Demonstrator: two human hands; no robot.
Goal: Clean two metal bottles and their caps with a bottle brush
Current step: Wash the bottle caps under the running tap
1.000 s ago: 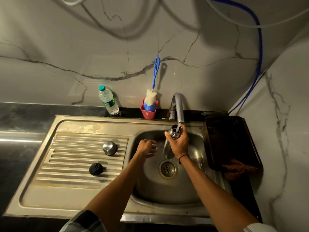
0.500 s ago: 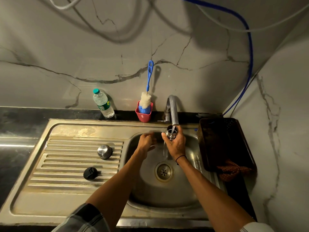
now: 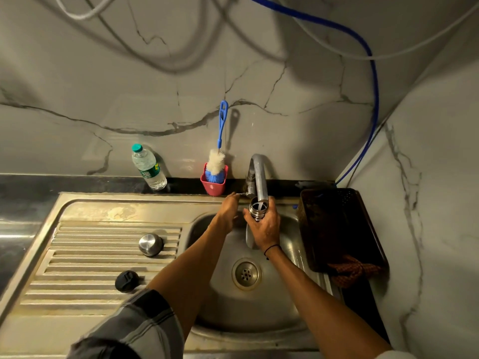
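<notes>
My right hand [image 3: 267, 225] grips a metal bottle [image 3: 256, 211] upright over the sink basin [image 3: 259, 301], its open mouth right under the tap spout [image 3: 260, 181], with water running into it. My left hand [image 3: 229, 206] reaches to the small tap lever [image 3: 241, 194] at the tap's base and its fingertips touch it. A silver metal cap [image 3: 151, 244] and a black cap [image 3: 127, 281] lie on the ribbed drainboard [image 3: 77, 255]. The blue-handled bottle brush [image 3: 219, 156] stands in a red cup [image 3: 214, 183] against the wall. Only one metal bottle is in view.
A plastic water bottle [image 3: 148, 167] stands on the black counter behind the drainboard. A dark tray [image 3: 337, 229] with an orange-brown cloth [image 3: 355, 270] sits right of the basin. Blue and white hoses hang on the marble wall.
My left hand rose from over the basin to the tap lever. My right hand brought the bottle up closer under the spout.
</notes>
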